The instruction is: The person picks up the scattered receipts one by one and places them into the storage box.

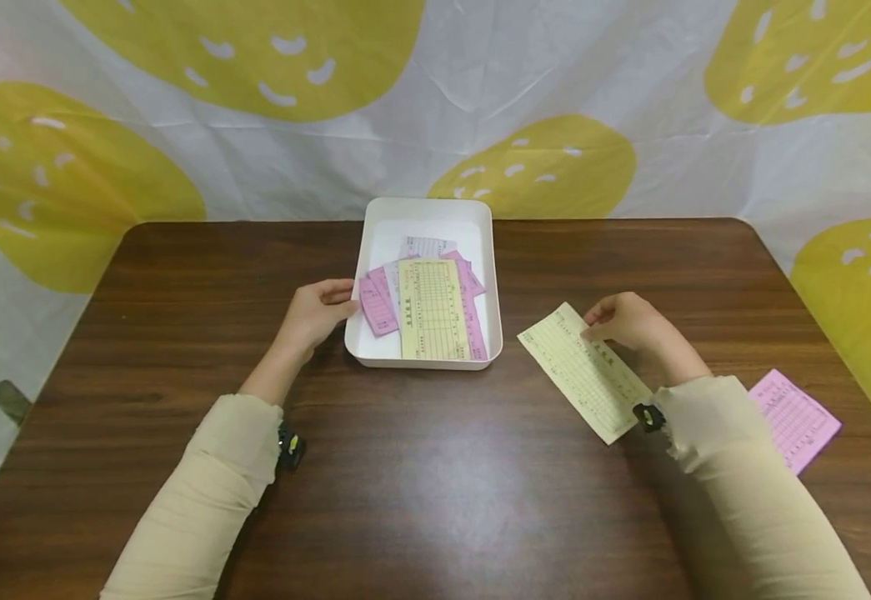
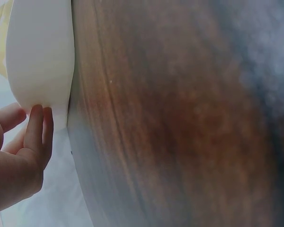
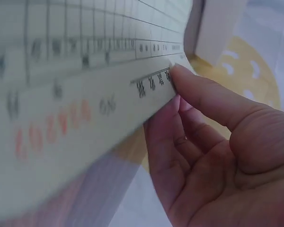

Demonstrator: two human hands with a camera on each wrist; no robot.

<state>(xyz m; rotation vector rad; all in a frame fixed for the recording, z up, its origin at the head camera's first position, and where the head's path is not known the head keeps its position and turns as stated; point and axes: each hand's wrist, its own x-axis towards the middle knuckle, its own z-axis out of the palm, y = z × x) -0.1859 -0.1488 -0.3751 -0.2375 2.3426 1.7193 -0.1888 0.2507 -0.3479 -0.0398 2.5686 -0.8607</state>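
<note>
In the head view my left hand (image 1: 313,315) is at the left side of a white tray (image 1: 423,364), thumb and fingertips holding its edge. The left wrist view shows the fingers against the tray's outer wall (image 2: 41,56). My right hand (image 1: 628,323) pinches a pale yellow form slip (image 1: 581,379) by its upper right edge, thumb on the printed face. That slip is tilted, to the right of the tray. Inside the tray lie another yellow slip (image 1: 435,308), several pink slips (image 1: 378,308) and a whitish slip (image 1: 426,245), overlapping each other.
A pink slip or pad (image 1: 798,421) lies on the brown wooden table (image 1: 435,467), partly behind my right sleeve. A white cloth (image 1: 473,67) with yellow shapes hangs along the table's far edge and sides.
</note>
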